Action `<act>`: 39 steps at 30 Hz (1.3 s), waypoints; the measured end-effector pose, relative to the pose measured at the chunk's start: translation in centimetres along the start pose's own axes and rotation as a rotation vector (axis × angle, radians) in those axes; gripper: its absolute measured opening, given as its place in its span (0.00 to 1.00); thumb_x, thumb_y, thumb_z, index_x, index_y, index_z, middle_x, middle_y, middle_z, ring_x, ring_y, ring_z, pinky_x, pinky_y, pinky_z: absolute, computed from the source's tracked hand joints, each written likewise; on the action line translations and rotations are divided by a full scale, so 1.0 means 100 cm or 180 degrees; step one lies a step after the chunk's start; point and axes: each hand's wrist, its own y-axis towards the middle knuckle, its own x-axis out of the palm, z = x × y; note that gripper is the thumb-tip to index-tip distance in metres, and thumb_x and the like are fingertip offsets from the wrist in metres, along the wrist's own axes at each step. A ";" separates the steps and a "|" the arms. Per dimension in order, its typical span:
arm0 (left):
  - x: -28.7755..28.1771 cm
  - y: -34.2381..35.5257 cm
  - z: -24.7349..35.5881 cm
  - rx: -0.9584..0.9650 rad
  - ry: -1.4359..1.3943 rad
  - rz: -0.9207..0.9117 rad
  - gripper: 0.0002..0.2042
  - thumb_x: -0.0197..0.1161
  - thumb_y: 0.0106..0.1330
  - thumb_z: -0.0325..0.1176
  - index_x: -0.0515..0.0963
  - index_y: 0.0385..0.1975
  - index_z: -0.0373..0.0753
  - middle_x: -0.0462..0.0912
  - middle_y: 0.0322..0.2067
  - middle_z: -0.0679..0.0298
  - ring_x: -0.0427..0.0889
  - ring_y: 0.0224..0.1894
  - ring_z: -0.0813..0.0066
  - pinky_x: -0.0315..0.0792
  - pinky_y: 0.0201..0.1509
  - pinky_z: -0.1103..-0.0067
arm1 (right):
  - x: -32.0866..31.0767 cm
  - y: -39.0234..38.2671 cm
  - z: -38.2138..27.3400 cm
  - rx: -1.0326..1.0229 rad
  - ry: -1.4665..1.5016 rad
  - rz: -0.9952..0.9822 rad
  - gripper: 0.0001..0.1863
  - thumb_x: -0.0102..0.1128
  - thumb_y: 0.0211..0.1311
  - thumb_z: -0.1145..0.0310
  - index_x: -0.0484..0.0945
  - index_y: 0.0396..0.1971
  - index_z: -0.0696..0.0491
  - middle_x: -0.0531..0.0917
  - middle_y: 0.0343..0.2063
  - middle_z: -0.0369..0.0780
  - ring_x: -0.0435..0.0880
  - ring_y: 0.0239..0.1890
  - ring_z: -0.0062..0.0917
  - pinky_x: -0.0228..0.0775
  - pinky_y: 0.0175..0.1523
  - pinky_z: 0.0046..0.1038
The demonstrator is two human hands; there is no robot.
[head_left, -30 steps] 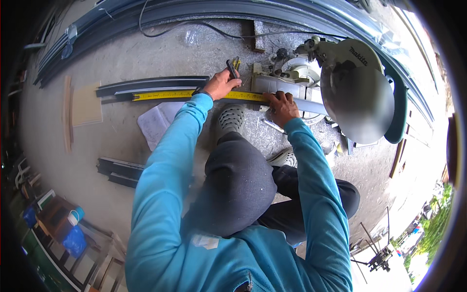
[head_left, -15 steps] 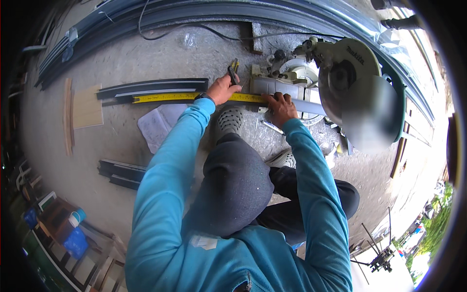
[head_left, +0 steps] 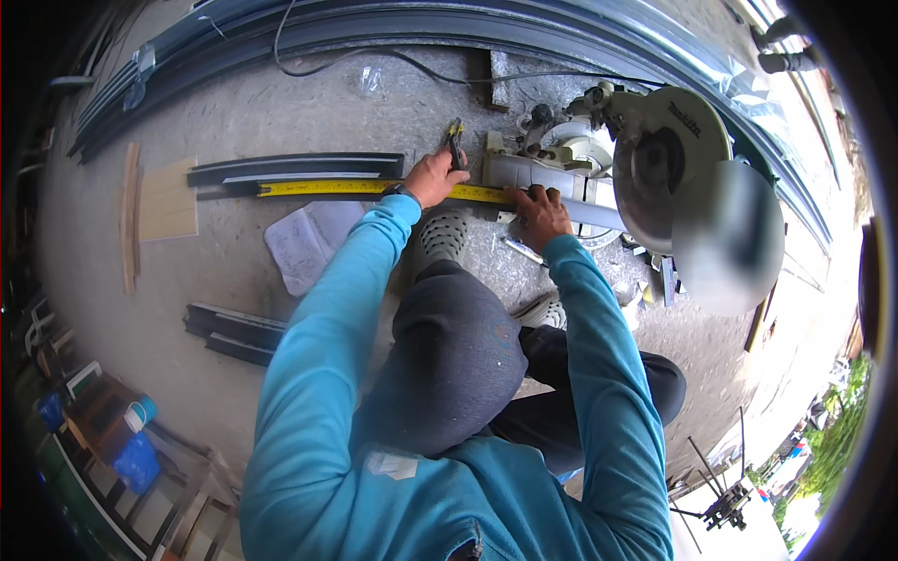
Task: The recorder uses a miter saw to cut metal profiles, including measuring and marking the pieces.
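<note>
A yellow tape measure [head_left: 318,188] is stretched along a long dark metal profile [head_left: 221,195] lying left to right in front of me. My right hand [head_left: 543,218] is closed at the tape's right end, around a dark part that is probably its case, mostly hidden by the fingers. My left hand [head_left: 433,178] rests over the tape farther left, fingers closed on a slim black-and-yellow hand tool [head_left: 456,137] that points away from me. The profile's lighter right end [head_left: 591,213] lies across the base of a miter saw [head_left: 510,170].
The saw's round blade and guard [head_left: 645,164] stand at the right. Beside the tape lie another dark profile [head_left: 290,166] and a written-on sheet [head_left: 297,248]. Short profiles [head_left: 236,334] lie nearer left. Long profiles [head_left: 393,35] and a black cable [head_left: 426,67] run along the far side.
Both hands stay nearly in place on the tape. The black-and-yellow tool tilts slightly more upright in my left hand. The view has shifted a little, so the saw appears lower.
</note>
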 end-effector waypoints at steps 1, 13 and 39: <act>0.002 -0.001 0.002 -0.0004 -0.0004 0.0001 0.14 0.66 0.60 0.35 0.73 0.43 0.39 0.84 0.34 0.53 0.83 0.38 0.52 0.75 0.43 0.68 | 0.000 -0.001 0.001 -0.0005 0.0010 0.0002 0.38 0.64 0.47 0.70 0.66 0.61 0.31 0.70 0.50 0.42 0.69 0.54 0.44 0.71 0.56 0.42; 0.022 -0.014 0.007 0.0167 0.0730 0.0368 0.14 0.62 0.62 0.38 0.71 0.44 0.40 0.81 0.32 0.50 0.80 0.38 0.47 0.74 0.41 0.60 | 0.004 0.001 0.004 -0.0192 0.0106 0.0270 0.31 0.59 0.50 0.71 0.70 0.57 0.33 0.73 0.48 0.43 0.70 0.51 0.46 0.70 0.53 0.43; -0.008 -0.066 0.013 -0.0071 -0.0703 0.1346 0.10 0.65 0.61 0.32 0.74 0.35 0.35 0.79 0.29 0.57 0.79 0.32 0.65 0.73 0.39 0.74 | 0.009 0.004 -0.003 -0.0136 0.0112 0.0131 0.36 0.64 0.46 0.70 0.67 0.59 0.33 0.71 0.51 0.43 0.70 0.54 0.45 0.70 0.57 0.43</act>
